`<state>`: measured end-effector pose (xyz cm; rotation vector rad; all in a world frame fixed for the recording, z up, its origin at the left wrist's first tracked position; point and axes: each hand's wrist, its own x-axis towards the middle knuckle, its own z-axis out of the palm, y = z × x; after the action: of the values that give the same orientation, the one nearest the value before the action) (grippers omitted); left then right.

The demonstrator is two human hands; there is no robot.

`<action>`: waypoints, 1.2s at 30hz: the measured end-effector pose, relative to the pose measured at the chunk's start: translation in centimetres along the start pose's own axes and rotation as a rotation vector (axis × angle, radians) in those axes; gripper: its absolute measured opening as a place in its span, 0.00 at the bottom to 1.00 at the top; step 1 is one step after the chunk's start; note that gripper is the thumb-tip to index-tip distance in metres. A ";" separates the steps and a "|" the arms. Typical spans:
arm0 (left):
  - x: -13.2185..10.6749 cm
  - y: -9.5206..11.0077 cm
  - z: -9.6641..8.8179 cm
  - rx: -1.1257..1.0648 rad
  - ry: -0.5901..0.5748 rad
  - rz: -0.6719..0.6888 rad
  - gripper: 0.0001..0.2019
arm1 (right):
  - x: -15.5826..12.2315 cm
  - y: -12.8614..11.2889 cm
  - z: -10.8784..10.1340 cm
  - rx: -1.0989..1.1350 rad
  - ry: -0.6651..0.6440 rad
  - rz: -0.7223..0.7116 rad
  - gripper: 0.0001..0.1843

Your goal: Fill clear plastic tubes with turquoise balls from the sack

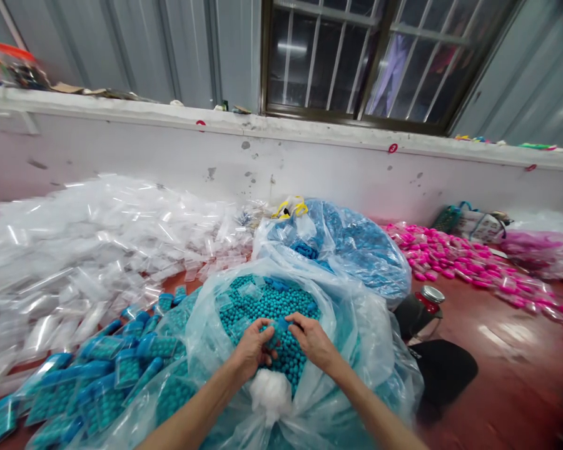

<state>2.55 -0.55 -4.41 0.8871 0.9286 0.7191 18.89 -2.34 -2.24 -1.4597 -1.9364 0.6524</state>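
Over an open sack (362, 325) of teal beads (263, 299), the left hand (252, 347) and right hand (313, 340) pinch a small blue-edged pouch (280, 325) between closed fingers; holding its mouth upright should prevent spills.

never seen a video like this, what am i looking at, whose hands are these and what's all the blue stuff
There is no machine here: the single picture comes from a camera worn on a person's head, looking down at their own bare hands. The left hand and right hand pinch a small packet over an open plastic bag full of teal beads. To the left lie filled packets and a heap of empty clear packets; behind is a second bag, and pink pieces cover the red surface to the right.
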 end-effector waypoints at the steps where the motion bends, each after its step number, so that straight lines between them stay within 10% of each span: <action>1: -0.1 0.0 -0.1 -0.018 -0.012 -0.002 0.26 | -0.1 0.0 -0.2 0.021 -0.013 0.005 0.14; 15: -1.4 -0.2 0.9 -0.028 0.005 0.135 0.40 | -0.4 -1.6 1.4 0.356 0.076 0.192 0.10; 26: -2.0 -0.4 1.9 0.014 0.218 0.135 0.28 | -2.0 -2.2 2.7 0.241 0.151 -0.042 0.14; 36: -3.1 1.4 0.1 0.231 0.021 0.086 0.28 | -0.4 -0.8 0.3 0.712 -0.034 0.329 0.20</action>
<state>1.15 -2.48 -2.03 1.1301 1.0109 0.7046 18.23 -2.94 -1.96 -1.2912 -1.2703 1.3532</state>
